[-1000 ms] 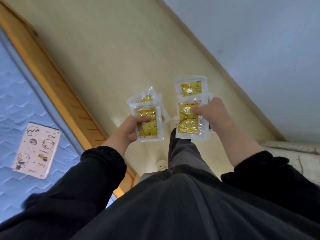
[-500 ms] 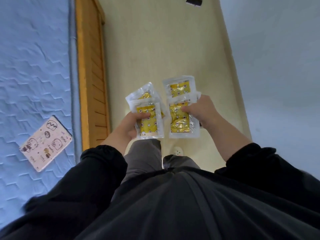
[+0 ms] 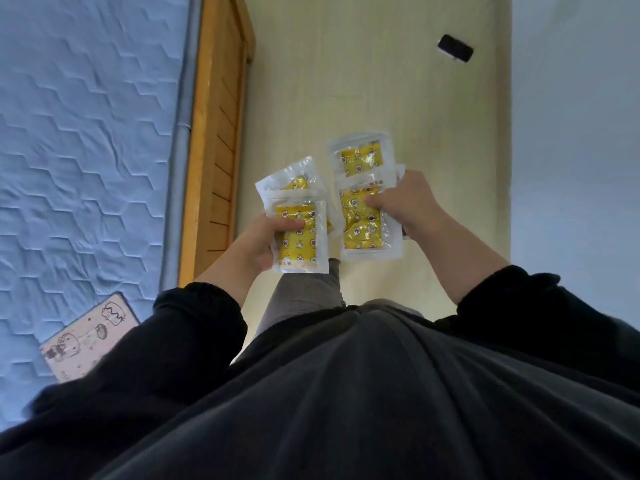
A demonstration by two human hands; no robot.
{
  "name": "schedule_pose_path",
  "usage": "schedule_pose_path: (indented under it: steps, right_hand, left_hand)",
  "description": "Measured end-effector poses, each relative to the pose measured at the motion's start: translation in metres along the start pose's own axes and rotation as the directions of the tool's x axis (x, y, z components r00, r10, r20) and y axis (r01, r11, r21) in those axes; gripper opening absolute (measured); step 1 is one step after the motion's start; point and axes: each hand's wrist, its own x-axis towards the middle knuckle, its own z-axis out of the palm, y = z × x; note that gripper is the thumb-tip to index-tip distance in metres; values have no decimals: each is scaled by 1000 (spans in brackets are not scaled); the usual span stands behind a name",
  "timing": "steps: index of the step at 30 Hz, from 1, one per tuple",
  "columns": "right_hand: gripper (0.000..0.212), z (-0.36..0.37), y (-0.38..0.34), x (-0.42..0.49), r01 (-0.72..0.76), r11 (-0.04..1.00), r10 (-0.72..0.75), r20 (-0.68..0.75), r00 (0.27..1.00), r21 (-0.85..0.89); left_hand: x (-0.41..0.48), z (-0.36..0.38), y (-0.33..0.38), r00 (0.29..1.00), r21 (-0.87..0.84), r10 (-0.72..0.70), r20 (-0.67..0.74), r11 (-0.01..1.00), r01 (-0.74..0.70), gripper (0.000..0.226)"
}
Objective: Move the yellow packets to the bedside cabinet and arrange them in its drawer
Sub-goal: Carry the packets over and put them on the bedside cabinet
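Note:
My left hand grips a small stack of yellow packets in clear wrappers, thumb across the front one; a second packet sticks out behind it. My right hand holds another stack of yellow packets, with one packet poking up above the fingers. Both stacks are held side by side at waist height above the pale floor. The bedside cabinet is not in view.
A bed with a blue quilted mattress and a wooden frame runs along the left. A pink cartoon-printed card lies on the mattress. A small black object lies on the cream floor ahead. A pale wall is at the right.
The view has swung round so the bed now runs straight along the left, and the black object has come closer. Both hands keep holding their packets the same way.

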Motion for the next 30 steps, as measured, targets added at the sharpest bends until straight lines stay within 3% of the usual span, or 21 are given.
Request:
schedule_pose_path:
  steps: [8,16,20,26,30]
  right_hand:
    - [22,-17,-115,105,45,994,-44,4,999,-101]
    - [27,-33,-242,245,118,981,-99,127,987,-154]
    - [25,-37,-316,306,167,959,-121,204,971,-227]
    - [28,-17,-407,393,165,952,-112,208,972,-258]
    - [25,14,-466,448,155,948,-96,216,972,-277]
  left_hand:
    - [59,15,141,1000,20,15,14,1000,-15,26]
    - [150,32,292,996,-29,80,38,996,-79,53]
    - [187,45,361,995,-126,98,25,988,-94,47]
    - [232,41,454,993,-197,107,-41,974,-113,28]
    - [271,14,528,991,-232,129,-47,963,-137,35]
